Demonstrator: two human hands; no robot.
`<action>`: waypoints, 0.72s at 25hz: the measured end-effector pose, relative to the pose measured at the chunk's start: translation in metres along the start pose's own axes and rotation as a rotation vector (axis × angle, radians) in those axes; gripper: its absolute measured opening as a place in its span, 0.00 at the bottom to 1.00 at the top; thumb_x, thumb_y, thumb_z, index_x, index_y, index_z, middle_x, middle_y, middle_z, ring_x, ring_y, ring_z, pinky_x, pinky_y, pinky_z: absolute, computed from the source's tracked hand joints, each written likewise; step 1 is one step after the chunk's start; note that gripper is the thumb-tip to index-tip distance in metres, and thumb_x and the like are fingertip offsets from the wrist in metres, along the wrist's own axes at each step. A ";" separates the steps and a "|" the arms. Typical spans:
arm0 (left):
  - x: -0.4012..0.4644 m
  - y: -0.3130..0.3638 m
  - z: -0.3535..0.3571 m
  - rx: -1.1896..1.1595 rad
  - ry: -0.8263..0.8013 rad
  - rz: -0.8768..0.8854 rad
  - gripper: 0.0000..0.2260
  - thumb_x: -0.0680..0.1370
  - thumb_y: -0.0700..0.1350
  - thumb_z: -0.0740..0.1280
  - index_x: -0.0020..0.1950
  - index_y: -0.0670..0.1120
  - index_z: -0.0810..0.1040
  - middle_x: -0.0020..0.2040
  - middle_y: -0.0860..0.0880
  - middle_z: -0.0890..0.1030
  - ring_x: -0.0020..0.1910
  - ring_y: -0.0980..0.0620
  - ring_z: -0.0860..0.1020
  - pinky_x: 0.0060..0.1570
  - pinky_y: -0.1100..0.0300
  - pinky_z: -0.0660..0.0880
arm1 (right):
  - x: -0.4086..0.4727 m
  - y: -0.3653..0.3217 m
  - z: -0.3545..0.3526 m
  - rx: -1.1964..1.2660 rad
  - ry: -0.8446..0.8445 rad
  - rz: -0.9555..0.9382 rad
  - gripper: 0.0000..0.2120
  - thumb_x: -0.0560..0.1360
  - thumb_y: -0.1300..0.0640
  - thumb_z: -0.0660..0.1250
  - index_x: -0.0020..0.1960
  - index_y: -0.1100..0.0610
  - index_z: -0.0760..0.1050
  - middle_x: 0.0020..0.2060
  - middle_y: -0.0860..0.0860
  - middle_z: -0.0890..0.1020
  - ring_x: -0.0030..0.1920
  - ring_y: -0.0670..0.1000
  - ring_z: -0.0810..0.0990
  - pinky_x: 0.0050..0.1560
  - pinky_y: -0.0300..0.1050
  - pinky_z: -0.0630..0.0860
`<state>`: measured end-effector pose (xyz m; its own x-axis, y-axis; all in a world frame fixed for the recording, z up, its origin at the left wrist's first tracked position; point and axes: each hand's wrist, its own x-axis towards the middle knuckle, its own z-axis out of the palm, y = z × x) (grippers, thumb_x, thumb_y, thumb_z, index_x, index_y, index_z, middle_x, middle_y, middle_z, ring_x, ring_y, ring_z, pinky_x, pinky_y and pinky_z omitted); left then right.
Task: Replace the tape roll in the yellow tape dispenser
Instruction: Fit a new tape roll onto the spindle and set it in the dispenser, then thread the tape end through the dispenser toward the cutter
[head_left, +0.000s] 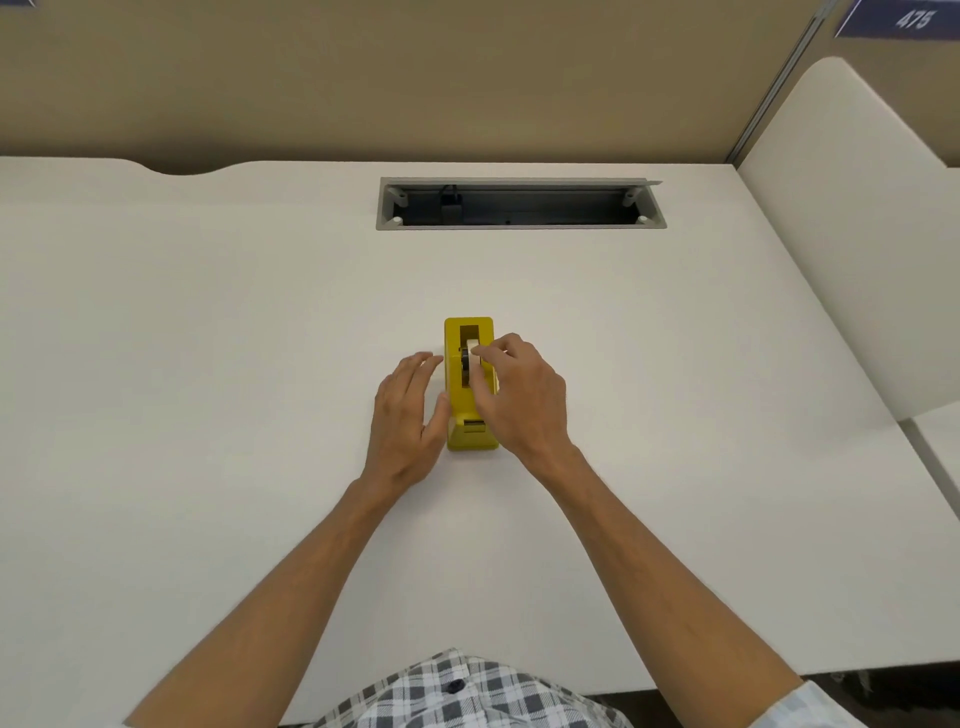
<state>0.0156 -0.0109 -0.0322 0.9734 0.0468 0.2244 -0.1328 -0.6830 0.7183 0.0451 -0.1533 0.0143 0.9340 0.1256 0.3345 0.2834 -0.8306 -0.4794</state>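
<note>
Right grip: my right hand (519, 395) has its fingertips curled onto the tape roll (471, 358), pinching it, I judge, to lift it out.
Left grip: my left hand (408, 415) lies flat and open against the side of the yellow tape dispenser (470, 439), likely bracing it.
Dispenser: mid-table (208, 364), between my hands.
Roll: in its slot.

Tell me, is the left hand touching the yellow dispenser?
Touching. The head view shows the left hand lying flat against the dispenser, thumb pressed to its side with no gap.
</note>
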 end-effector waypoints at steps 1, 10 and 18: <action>0.006 0.002 -0.001 0.001 -0.024 -0.002 0.21 0.79 0.48 0.57 0.72 0.45 0.68 0.73 0.46 0.68 0.74 0.48 0.64 0.72 0.50 0.61 | -0.002 0.001 0.000 -0.015 0.004 -0.013 0.08 0.77 0.55 0.65 0.52 0.54 0.81 0.46 0.51 0.81 0.44 0.52 0.79 0.31 0.43 0.72; 0.042 0.002 -0.002 0.109 -0.203 0.041 0.22 0.81 0.58 0.56 0.73 0.52 0.68 0.78 0.48 0.59 0.77 0.49 0.56 0.74 0.41 0.53 | -0.010 0.002 -0.003 -0.100 -0.053 -0.080 0.12 0.75 0.60 0.65 0.58 0.55 0.78 0.46 0.52 0.80 0.42 0.53 0.78 0.28 0.42 0.70; 0.050 0.012 -0.005 -0.090 -0.147 -0.028 0.19 0.76 0.52 0.68 0.66 0.55 0.73 0.76 0.51 0.62 0.75 0.51 0.59 0.71 0.47 0.59 | -0.008 0.003 -0.003 -0.120 -0.064 -0.087 0.13 0.76 0.59 0.64 0.60 0.56 0.77 0.48 0.53 0.80 0.44 0.53 0.78 0.29 0.42 0.70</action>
<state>0.0615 -0.0130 -0.0090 0.9929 -0.0469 0.1097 -0.1152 -0.6144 0.7806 0.0382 -0.1582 0.0125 0.9200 0.2308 0.3166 0.3393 -0.8734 -0.3494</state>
